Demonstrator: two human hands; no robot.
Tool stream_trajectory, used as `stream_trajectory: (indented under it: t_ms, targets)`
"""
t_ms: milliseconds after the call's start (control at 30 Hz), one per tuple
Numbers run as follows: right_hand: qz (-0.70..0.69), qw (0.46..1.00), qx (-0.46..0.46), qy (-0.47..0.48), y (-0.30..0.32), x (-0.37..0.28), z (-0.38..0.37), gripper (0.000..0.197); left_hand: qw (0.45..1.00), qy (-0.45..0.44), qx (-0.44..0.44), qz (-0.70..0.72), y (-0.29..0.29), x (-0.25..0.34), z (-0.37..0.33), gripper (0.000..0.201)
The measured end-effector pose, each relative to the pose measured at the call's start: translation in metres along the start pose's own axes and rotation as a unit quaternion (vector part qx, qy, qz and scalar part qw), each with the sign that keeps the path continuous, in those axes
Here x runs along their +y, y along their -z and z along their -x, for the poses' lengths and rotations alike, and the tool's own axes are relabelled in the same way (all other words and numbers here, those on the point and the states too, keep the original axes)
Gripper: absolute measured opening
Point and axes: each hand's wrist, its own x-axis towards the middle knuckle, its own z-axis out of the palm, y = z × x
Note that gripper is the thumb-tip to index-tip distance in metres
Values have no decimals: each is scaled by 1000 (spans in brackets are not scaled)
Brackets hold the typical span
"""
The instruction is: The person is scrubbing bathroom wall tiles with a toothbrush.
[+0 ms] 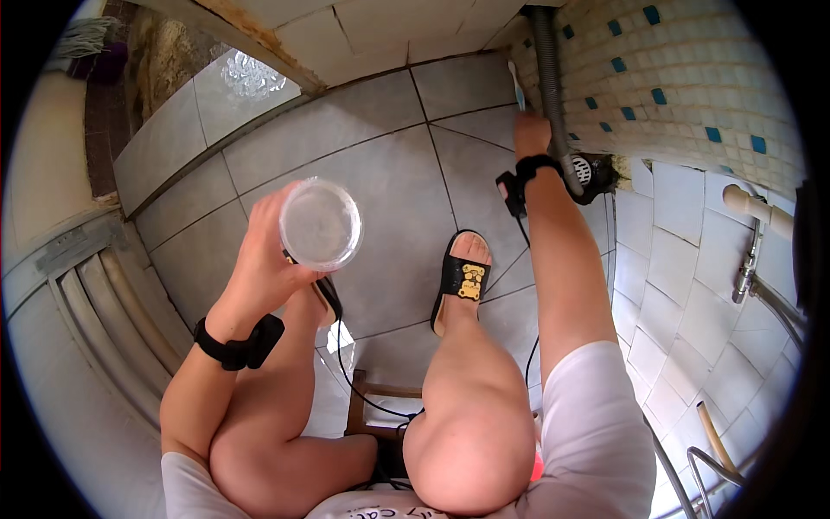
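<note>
My left hand (259, 255) holds a clear round plastic container (320, 223) from the side, above my left knee. My right hand (531, 132) reaches far forward and grips a thin brush with a light blue handle (517, 86), held against the floor beside a grey corrugated hose (550, 78). Both wrists carry black straps. I sit on a low wooden stool (367, 406), and my right foot in a black sandal (461, 278) rests on the grey floor tiles.
The hose runs down to a floor drain (588, 171) at the foot of a white mosaic wall with blue squares (674, 78). A tap and pipe (752, 251) stand at the right. A door with slats (95, 303) is on the left.
</note>
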Motion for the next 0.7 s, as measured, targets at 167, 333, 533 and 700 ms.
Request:
stream_trajectory:
  t_ms: [167, 333, 533, 700]
  targets:
    - [-298, 929, 87, -201, 6, -6, -18, 22, 1000, 0, 1, 2, -2, -3, -3, 82]
    - [-388, 893, 96, -208, -60, 12, 77, 27, 999, 12, 29, 20, 2, -6, -4, 84]
    - [-703, 383, -215, -560, -70, 54, 167, 24, 999, 28, 17, -21, 4, -14, -3, 85]
    - [-766, 422, -112, -473, -100, 50, 158, 20, 1000, -10, -14, 13, -15, 2, -20, 79]
